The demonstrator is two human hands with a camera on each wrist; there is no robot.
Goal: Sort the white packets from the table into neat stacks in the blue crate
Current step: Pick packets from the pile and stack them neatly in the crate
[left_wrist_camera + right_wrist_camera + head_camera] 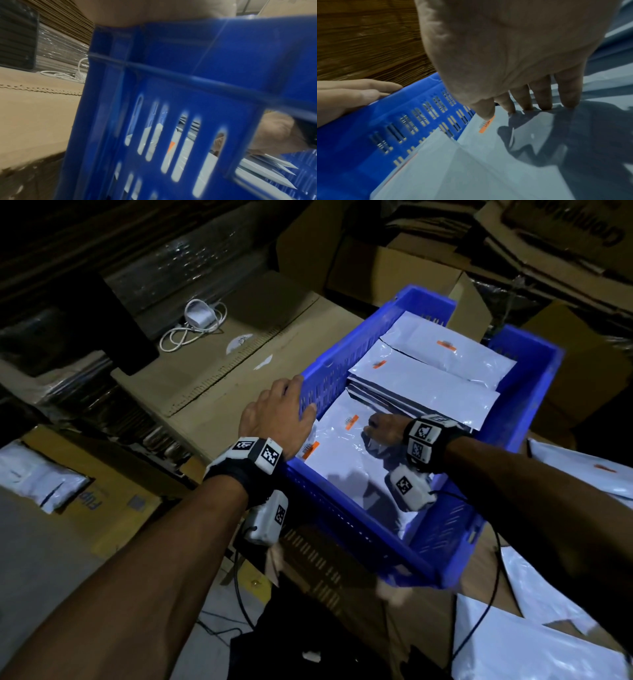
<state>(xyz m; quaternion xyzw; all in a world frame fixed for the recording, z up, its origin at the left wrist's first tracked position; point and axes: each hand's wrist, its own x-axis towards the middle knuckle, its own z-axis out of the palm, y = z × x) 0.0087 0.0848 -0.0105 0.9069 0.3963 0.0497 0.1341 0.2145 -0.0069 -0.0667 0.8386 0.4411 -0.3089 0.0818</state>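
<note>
The blue crate (pixel 534 392) (pixel 188 54) (pixel 368 121) stands on cardboard and holds white packets in three stacks: a back stack (pixel 445 344), a middle stack (pixel 421 385) and a front packet (pixel 342 460) (pixel 488 169). A smaller packet (pixel 308 447) (pixel 436 162) leans against the left wall. My left hand (pixel 277 412) (pixel 351 94) rests on the crate's left rim, fingers fairly straight. My right hand (pixel 380 426) (pixel 513 54) (pixel 278 132) is inside the crate, its straight fingertips pressing down on the front packet's far edge near an orange label (pixel 486 125).
Loose white packets lie right of the crate (pixel 582 474) and at the near right (pixel 534 645); another lies at far left (pixel 37 477). A white charger with its cable (pixel 195 323) sits on flat cardboard (pixel 219 378) behind my left hand. Cardboard boxes crowd the back.
</note>
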